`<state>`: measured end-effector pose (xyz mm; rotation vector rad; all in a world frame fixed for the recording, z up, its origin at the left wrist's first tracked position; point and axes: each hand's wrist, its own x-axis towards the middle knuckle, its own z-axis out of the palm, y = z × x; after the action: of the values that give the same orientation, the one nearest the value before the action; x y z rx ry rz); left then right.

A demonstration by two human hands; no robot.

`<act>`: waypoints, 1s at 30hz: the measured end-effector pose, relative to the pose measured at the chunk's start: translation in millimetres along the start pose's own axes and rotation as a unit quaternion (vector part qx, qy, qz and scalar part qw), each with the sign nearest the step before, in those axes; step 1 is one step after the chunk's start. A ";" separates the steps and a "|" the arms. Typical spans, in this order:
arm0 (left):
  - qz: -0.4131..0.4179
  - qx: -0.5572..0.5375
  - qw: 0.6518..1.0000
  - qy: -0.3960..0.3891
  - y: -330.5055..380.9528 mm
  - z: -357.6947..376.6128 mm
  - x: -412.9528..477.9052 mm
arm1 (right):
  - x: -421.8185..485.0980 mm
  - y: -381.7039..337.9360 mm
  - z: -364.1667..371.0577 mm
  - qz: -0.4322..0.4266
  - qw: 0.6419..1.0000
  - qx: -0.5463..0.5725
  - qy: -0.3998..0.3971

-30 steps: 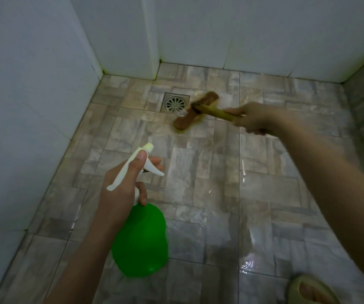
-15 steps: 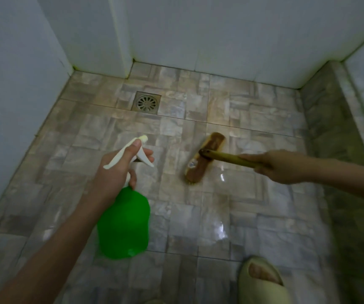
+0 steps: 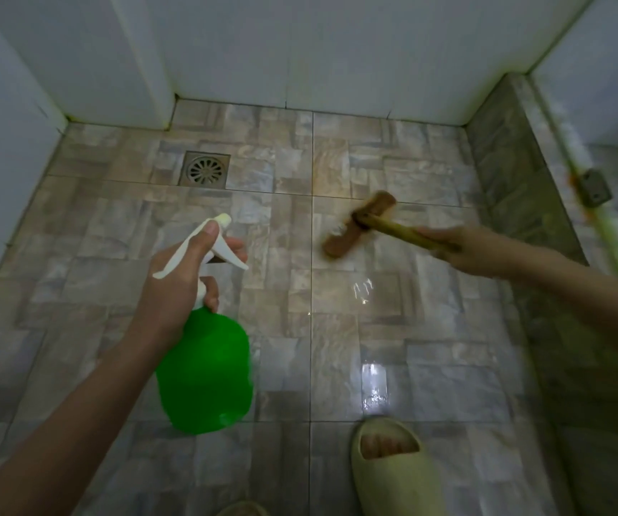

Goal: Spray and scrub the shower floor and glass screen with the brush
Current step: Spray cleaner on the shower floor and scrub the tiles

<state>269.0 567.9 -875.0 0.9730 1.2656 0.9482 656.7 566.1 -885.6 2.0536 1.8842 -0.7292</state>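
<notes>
My left hand [image 3: 179, 288] grips the white trigger head of a green spray bottle [image 3: 207, 374], held above the left half of the tiled shower floor [image 3: 300, 329]. My right hand [image 3: 464, 251] is closed around the yellowish handle of a brown scrub brush [image 3: 359, 225]. The brush head is blurred and lies on the floor's right half, close to the raised tiled kerb [image 3: 516, 202]. Wet patches glint on the tiles just below the brush. The glass screen sits on the kerb at the far right, only partly in view.
A square metal drain [image 3: 205, 169] is set in the floor near the back left corner. White walls close the left and back. My foot in a pale slipper [image 3: 393, 467] stands at the bottom edge. A rusty bracket [image 3: 594, 188] sits on the kerb.
The brush has swept from beside the drain across to the right side of the floor near the kerb. My view has swung right. The spray bottle stays in my left hand.
</notes>
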 end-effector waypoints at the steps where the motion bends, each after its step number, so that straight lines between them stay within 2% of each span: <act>1: 0.008 0.007 1.000 -0.005 1.0 3.8 -0.7 | 21.4 -15.4 0.9 -0.009 1.000 0.012 0.011; 4: 0.021 0.022 0.999 -0.017 4.7 13.6 -1.3 | 54.9 -37.4 -23.4 -0.012 1.000 0.027 0.007; 8: 0.032 0.036 0.998 -0.038 12.9 17.2 0.4 | 31.1 24.8 -63.2 0.077 0.992 0.047 -0.089; 11: 0.029 0.033 0.998 -0.035 18.0 18.1 4.0 | 41.6 39.0 -83.4 0.134 0.986 0.040 -0.090; 15: 0.032 0.033 0.999 -0.023 17.1 29.0 9.3 | 102.0 -6.9 -78.6 0.046 0.998 0.046 -0.010; 17: 0.038 0.040 0.998 -0.017 15.0 30.9 12.7 | 121.3 -10.2 -80.5 0.021 0.997 0.068 -0.003; 19: 0.038 0.053 0.998 -0.020 14.0 27.7 17.1 | 128.8 20.6 -95.6 0.027 0.996 0.058 -0.056; 21: 0.041 0.058 0.997 -0.010 14.1 20.8 20.9 | 129.0 55.9 -111.7 0.073 0.990 0.069 -0.096; 24: 0.038 0.058 0.998 0.014 15.2 13.9 26.1 | 138.8 60.1 -118.1 0.109 0.985 0.103 -0.080; 28: 0.037 0.069 0.996 0.032 10.9 14.0 35.2 | 180.3 -13.7 -102.0 -0.009 0.996 0.085 -0.036; 30: 0.037 0.069 0.996 0.042 7.6 10.5 37.6 | 191.8 -25.9 -105.0 -0.034 0.995 0.083 -0.050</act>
<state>281.8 605.4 -878.9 1.1051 1.3873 0.9773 657.1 786.1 -894.0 2.0151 1.9029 -1.0163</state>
